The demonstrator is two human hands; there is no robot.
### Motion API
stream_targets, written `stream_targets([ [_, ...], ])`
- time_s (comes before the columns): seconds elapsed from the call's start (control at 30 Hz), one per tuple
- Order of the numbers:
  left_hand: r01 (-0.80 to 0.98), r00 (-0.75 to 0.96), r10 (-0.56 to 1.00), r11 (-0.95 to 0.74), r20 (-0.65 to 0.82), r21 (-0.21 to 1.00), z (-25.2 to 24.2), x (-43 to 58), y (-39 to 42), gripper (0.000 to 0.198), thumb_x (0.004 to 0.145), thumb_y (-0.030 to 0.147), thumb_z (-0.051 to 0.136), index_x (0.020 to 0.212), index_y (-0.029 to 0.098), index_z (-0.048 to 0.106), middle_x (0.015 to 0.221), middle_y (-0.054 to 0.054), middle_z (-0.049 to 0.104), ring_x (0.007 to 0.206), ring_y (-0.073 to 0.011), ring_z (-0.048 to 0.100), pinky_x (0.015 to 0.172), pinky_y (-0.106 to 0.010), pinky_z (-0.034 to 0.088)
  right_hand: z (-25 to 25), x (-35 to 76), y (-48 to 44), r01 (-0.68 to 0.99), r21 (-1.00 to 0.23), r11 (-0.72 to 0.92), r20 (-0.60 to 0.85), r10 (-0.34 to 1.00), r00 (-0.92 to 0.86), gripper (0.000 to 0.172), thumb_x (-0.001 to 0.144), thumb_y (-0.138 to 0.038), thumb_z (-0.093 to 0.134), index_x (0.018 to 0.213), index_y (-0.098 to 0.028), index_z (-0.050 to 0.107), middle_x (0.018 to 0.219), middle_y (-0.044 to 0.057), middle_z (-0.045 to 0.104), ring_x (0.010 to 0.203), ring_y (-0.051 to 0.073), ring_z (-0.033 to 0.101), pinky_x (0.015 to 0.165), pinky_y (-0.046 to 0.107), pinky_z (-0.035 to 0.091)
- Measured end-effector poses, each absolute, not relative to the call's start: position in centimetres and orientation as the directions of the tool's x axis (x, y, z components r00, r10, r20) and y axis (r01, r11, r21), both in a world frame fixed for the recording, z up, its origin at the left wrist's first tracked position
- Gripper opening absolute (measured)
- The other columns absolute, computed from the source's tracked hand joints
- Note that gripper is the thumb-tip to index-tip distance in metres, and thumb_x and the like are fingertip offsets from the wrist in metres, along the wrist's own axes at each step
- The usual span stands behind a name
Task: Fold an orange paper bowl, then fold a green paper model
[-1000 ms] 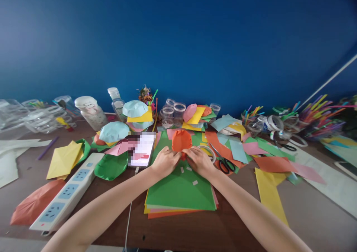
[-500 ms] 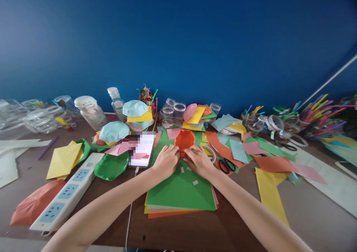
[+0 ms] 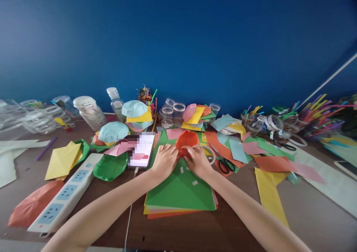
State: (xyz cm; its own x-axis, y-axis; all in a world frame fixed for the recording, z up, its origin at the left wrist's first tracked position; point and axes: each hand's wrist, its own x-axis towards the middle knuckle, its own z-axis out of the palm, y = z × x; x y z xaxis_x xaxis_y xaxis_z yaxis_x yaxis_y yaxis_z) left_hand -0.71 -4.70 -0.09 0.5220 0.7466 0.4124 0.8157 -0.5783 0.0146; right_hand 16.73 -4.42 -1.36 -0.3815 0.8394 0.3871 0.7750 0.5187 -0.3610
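Observation:
A folded orange paper shape (image 3: 186,142), rounded and hollow-looking, sits just above my hands on a stack of coloured paper sheets topped with green (image 3: 180,192). My left hand (image 3: 165,162) pinches its lower left side, and my right hand (image 3: 198,162) holds its lower right edge. The lower part of the shape is hidden by my fingers. Small white tape bits (image 3: 182,169) lie on the green sheet just below my hands.
A tape roll (image 3: 208,154) and black-handled scissors (image 3: 224,163) lie to the right, a phone (image 3: 141,150) with a cable to the left. Paper scraps, folded paper shapes, a power strip (image 3: 65,194), clear plastic cups (image 3: 171,112) and coloured straws (image 3: 320,118) surround them.
The orange shape has shifted right and tilted over between my hands, and now sits lower and flatter. My fingers have shifted along its lower edge.

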Motion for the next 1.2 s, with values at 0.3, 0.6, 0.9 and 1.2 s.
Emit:
stream_targets([
  [0.3, 0.834, 0.523, 0.752, -0.548, 0.401, -0.062, 0.0, -0.5, -4.7, 0.018, 0.087, 0.02, 0.047, 0.077, 0.017, 0.062, 0.098, -0.007, 0.058, 0.091, -0.0224, 0.046, 0.072, -0.036, 0.03, -1.1, 16.7, -4.3, 0.736, -0.46, 0.496, 0.359, 0.863, -0.356, 0.039, 0.077, -0.013, 0.053, 0.115, -0.019, 0.047, 0.081, 0.002, 0.062, 0.087, 0.021, 0.051, 0.082, 0.035, 0.035],
  [0.6, 0.836, 0.525, 0.752, -0.543, 0.398, -0.078, -0.1, -0.4, -4.8, 0.013, 0.085, 0.023, 0.049, 0.082, 0.018, 0.061, 0.098, -0.006, 0.058, 0.091, -0.0222, 0.047, 0.073, -0.037, 0.031, -1.8, 16.3, -4.0, 0.768, -0.446, 0.459, 0.344, 0.88, -0.326, 0.039, 0.076, -0.014, 0.054, 0.114, -0.019, 0.047, 0.081, 0.003, 0.062, 0.086, 0.021, 0.051, 0.08, 0.033, 0.036],
  [0.9, 0.761, 0.635, 0.625, -0.608, 0.454, -0.227, 0.0, -0.3, -6.3, 0.016, 0.087, 0.013, 0.042, 0.084, 0.017, 0.057, 0.093, -0.006, 0.057, 0.076, -0.018, 0.048, 0.065, -0.034, 0.029, -1.8, 16.1, -3.8, 0.824, -0.401, 0.399, 0.294, 0.909, -0.297, 0.029, 0.078, -0.015, 0.055, 0.106, -0.017, 0.049, 0.08, 0.004, 0.06, 0.082, 0.02, 0.052, 0.075, 0.031, 0.037],
  [1.2, 0.718, 0.691, 0.616, -0.643, 0.378, -0.265, -1.1, -1.5, -5.6, 0.013, 0.084, 0.012, 0.047, 0.082, 0.016, 0.06, 0.083, -0.005, 0.056, 0.076, -0.0189, 0.047, 0.066, -0.034, 0.03, -1.2, 16.3, -3.9, 0.805, -0.421, 0.418, 0.246, 0.907, -0.343, 0.023, 0.081, -0.02, 0.053, 0.104, -0.018, 0.048, 0.078, 0.002, 0.059, 0.081, 0.018, 0.051, 0.074, 0.029, 0.034],
])
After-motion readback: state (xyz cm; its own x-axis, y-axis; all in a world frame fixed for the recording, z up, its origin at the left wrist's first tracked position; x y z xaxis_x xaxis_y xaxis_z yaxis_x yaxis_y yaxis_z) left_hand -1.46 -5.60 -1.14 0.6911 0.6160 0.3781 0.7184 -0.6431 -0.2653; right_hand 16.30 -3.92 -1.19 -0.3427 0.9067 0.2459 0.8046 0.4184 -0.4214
